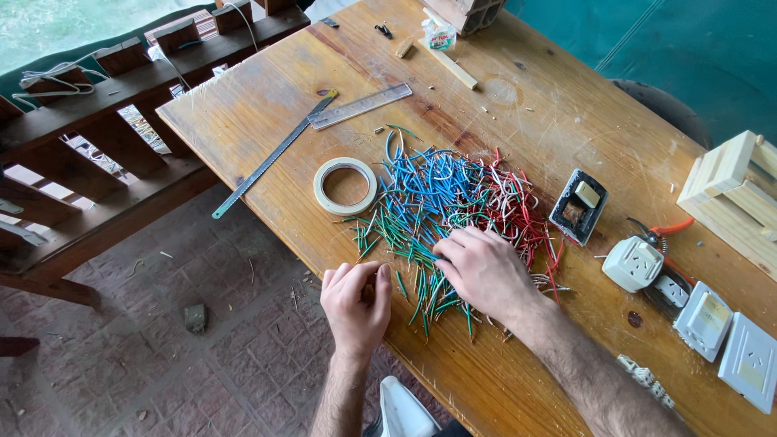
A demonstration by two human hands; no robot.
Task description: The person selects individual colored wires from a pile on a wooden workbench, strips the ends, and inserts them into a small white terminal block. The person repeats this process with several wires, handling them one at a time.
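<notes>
Wires (441, 202): mid-table heap, beside tape (346, 185). Your right hand (479, 267) rests fingers-down on the green ones, holding nothing visible. Left hand (356, 298) loosely curled at table edge; contents unclear. Pick singly, keeping colours apart.

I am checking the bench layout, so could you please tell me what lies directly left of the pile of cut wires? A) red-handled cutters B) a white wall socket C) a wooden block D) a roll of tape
D: the roll of tape lies flat on the wooden table just left of the pile of cut wires, while the sockets and cutters sit to the right.
</notes>
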